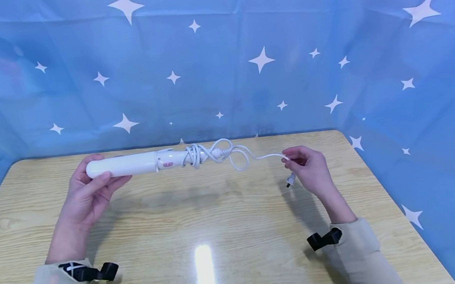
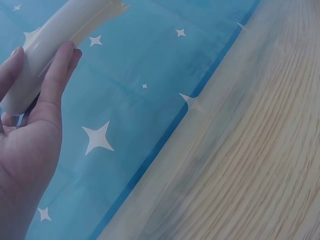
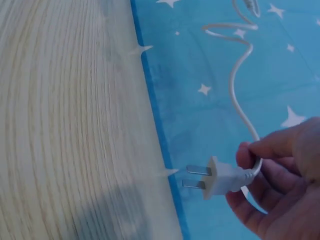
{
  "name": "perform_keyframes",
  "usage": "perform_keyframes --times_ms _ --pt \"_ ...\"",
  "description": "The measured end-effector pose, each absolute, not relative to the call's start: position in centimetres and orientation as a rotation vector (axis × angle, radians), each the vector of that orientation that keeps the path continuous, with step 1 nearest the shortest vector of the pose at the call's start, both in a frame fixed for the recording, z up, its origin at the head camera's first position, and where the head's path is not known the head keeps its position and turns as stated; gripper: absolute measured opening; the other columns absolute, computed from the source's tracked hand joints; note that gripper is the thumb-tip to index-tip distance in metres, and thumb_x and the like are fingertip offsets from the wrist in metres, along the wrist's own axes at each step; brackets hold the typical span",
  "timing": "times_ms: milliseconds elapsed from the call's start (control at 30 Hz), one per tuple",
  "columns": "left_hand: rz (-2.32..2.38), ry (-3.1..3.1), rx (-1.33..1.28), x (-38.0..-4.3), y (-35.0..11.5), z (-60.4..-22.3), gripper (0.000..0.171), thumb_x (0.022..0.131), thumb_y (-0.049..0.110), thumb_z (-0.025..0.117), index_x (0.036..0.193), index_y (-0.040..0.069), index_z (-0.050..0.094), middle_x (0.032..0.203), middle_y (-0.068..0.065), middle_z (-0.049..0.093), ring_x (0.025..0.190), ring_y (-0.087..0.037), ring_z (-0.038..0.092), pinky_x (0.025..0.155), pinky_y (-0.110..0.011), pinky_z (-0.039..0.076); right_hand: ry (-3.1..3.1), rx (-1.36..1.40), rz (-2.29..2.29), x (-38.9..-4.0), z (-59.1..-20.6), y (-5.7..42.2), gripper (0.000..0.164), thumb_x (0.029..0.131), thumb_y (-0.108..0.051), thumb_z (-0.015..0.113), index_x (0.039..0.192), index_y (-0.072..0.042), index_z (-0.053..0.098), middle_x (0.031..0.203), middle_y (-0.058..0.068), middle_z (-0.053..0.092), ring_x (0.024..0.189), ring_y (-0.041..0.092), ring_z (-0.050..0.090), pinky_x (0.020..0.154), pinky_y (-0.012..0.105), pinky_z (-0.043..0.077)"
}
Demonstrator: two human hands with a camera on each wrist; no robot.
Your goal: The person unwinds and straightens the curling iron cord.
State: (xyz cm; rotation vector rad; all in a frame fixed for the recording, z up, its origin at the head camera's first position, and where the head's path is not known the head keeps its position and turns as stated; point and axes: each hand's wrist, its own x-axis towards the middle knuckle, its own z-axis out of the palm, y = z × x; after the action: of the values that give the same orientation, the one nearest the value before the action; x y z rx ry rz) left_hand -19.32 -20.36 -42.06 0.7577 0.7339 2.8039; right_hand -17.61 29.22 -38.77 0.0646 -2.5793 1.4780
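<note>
A white hair straightener or curling iron (image 1: 133, 164), its exact kind unclear, is held level above the table. My left hand (image 1: 87, 192) grips its rounded left end between thumb and fingers; the left wrist view shows the white barrel (image 2: 55, 37) in that grasp. Around the handle's right end a white cord (image 1: 195, 155) is wrapped in several loops, and its loose part runs right. My right hand (image 1: 311, 169) pinches the cord close to the two-pin plug (image 1: 291, 180). In the right wrist view the plug (image 3: 225, 178) hangs beside the fingers, its metal prongs pointing left.
Below both hands lies a light wood-grain table (image 1: 159, 276) with a bright light reflection. A blue cloth with white stars (image 1: 211, 48) hangs behind it and along its sides. Black wrist straps with camera mounts (image 1: 90, 271) sit over the sleeves.
</note>
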Motion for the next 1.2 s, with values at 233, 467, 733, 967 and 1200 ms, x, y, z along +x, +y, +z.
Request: perform_keyframes --times_ms 233,467,733,967,1200 --pt "2.858 0.77 0.721 -19.1 -21.0 -42.1 0.035 0.098 -0.025 0.037 0.12 -0.008 0.059 0.125 -0.026 0.057 0.11 -0.044 0.068 0.095 -0.054 0.055 -2.629 -0.029 1.393 -18.1 -39.1 31.0 0.021 0.101 -0.001 0.062 0.12 0.006 0.069 0.112 0.029 0.07 0.086 0.005 0.067 0.071 0.014 0.056" --pt "2.864 0.745 0.717 -19.1 -21.4 -42.3 0.035 0.099 -0.024 0.036 0.121 -0.008 0.058 0.127 -0.027 0.056 0.111 -0.045 0.067 0.096 -0.053 0.054 -2.709 -0.094 1.298 -17.9 -39.9 33.4 0.022 0.102 -0.002 0.061 0.121 0.007 0.068 0.112 0.028 0.07 0.088 0.011 0.069 0.071 0.013 0.054" --pt "2.869 0.775 0.706 -19.0 -21.5 -42.4 0.035 0.099 -0.024 0.036 0.12 -0.008 0.058 0.125 -0.027 0.057 0.11 -0.044 0.068 0.094 -0.053 0.056 -2.77 -0.106 1.239 -17.8 -40.6 35.1 0.02 0.101 -0.001 0.062 0.118 0.009 0.069 0.11 0.027 0.071 0.084 0.001 0.065 0.071 0.011 0.053" --pt "2.863 0.752 0.732 -18.9 -21.7 -42.3 0.035 0.099 -0.025 0.036 0.121 -0.009 0.058 0.121 -0.026 0.057 0.11 -0.044 0.068 0.095 -0.053 0.055 -2.82 -0.111 1.204 -18.0 -41.3 34.8 0.019 0.101 -0.001 0.063 0.117 0.007 0.07 0.109 0.023 0.072 0.089 0.016 0.066 0.07 0.014 0.053" --pt "2.852 0.802 0.728 -18.8 -21.8 -42.4 0.036 0.098 -0.025 0.035 0.121 -0.008 0.058 0.121 -0.025 0.054 0.11 -0.043 0.068 0.096 -0.052 0.055 -2.863 -0.038 1.157 -18.0 -41.9 34.2 0.02 0.101 -0.003 0.062 0.117 0.005 0.071 0.109 0.02 0.072 0.098 0.03 0.066 0.075 0.019 0.053"
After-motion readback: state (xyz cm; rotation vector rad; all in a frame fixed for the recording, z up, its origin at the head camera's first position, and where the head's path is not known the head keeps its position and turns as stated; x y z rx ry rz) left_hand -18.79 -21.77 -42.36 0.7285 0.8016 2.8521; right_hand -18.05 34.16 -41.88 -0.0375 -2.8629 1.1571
